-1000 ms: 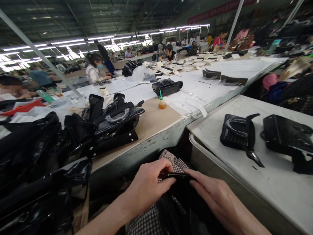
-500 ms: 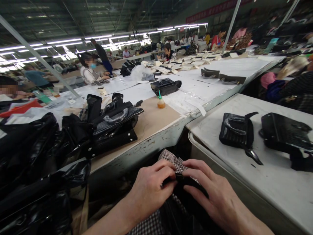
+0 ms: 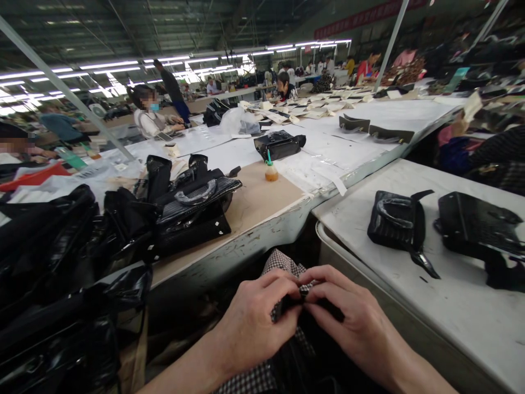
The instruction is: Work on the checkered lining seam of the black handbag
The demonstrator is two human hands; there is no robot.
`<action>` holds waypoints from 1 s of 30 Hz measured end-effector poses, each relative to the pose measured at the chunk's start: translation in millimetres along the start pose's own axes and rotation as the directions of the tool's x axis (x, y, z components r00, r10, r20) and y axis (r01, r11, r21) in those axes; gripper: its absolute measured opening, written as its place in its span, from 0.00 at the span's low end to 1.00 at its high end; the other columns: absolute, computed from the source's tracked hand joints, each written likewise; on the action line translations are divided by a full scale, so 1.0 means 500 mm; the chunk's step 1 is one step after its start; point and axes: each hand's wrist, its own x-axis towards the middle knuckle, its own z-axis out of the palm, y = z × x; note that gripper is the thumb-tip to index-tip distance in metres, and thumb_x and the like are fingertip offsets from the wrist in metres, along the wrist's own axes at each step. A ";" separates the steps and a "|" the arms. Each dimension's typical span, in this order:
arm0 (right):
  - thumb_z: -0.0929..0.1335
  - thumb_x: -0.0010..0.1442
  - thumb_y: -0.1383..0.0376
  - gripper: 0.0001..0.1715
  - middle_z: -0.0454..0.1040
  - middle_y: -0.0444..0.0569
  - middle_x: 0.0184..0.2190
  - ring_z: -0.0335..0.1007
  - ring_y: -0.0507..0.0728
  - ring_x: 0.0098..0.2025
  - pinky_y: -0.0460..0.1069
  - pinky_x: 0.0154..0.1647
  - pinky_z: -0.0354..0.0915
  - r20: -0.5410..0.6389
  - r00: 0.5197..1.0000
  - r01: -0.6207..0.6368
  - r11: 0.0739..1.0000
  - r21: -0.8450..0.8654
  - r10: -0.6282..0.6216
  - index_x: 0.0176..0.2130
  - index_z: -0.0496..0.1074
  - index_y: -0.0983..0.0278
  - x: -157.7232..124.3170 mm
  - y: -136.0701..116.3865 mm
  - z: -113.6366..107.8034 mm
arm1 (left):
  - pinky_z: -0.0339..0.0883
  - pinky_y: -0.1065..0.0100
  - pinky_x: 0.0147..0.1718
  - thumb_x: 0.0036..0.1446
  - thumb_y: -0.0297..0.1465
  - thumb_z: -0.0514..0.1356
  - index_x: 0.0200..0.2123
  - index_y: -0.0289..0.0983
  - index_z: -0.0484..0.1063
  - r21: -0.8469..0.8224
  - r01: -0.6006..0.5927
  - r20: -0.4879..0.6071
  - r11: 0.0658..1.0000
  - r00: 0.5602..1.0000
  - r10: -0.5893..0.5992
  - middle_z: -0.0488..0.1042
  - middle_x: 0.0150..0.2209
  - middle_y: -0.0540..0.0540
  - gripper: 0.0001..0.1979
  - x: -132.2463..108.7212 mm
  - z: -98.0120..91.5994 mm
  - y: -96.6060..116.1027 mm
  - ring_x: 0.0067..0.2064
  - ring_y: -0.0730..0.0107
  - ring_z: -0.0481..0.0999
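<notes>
The left hand [image 3: 254,323] and the right hand [image 3: 355,325] meet fingertip to fingertip, both closed in a pinch on a small black glossy bag part [image 3: 305,306]. The part is held over black-and-white checked fabric [image 3: 283,264] on the lap, below the near edge of the brown-topped bench [image 3: 254,205]. A heap of black glossy handbags [image 3: 192,210] lies along the bench's near left edge. An amber glue bottle with green tip [image 3: 271,172] stands near its right edge.

On my feed I record a left hand [image 3: 254,323] and right hand [image 3: 356,328], both bare, forearms unsleeved to the frame edge, and a fine black-and-white checked garment [image 3: 283,262] over the lap.
</notes>
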 end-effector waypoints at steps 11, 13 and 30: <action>0.64 0.64 0.72 0.08 0.74 0.43 0.42 0.72 0.52 0.42 0.45 0.43 0.65 0.010 0.992 -0.123 0.989 0.080 0.123 0.34 0.69 0.60 0.000 0.017 0.008 | 0.68 0.68 0.34 0.49 0.23 0.64 0.33 0.37 0.72 0.117 0.351 -0.039 0.929 0.936 -0.349 0.75 0.32 0.51 0.07 0.002 0.008 0.007 0.34 0.66 0.75; 0.64 0.63 0.71 0.08 0.74 0.43 0.42 0.72 0.52 0.43 0.46 0.44 0.65 0.009 0.991 -0.133 0.988 0.080 0.132 0.33 0.68 0.60 0.001 0.023 0.010 | 0.68 0.68 0.35 0.51 0.23 0.63 0.34 0.37 0.74 0.133 0.332 -0.061 0.934 0.943 -0.327 0.77 0.33 0.50 0.06 -0.001 0.014 0.001 0.36 0.65 0.76; 0.66 0.63 0.69 0.07 0.74 0.42 0.38 0.71 0.52 0.41 0.46 0.44 0.64 -0.020 0.978 -0.205 0.968 0.147 0.210 0.32 0.69 0.61 -0.009 0.038 0.006 | 0.62 0.73 0.25 0.62 0.22 0.55 0.34 0.31 0.74 0.326 -0.276 -0.034 0.904 0.952 0.304 0.74 0.27 0.47 0.07 0.007 0.027 -0.034 0.26 0.73 0.73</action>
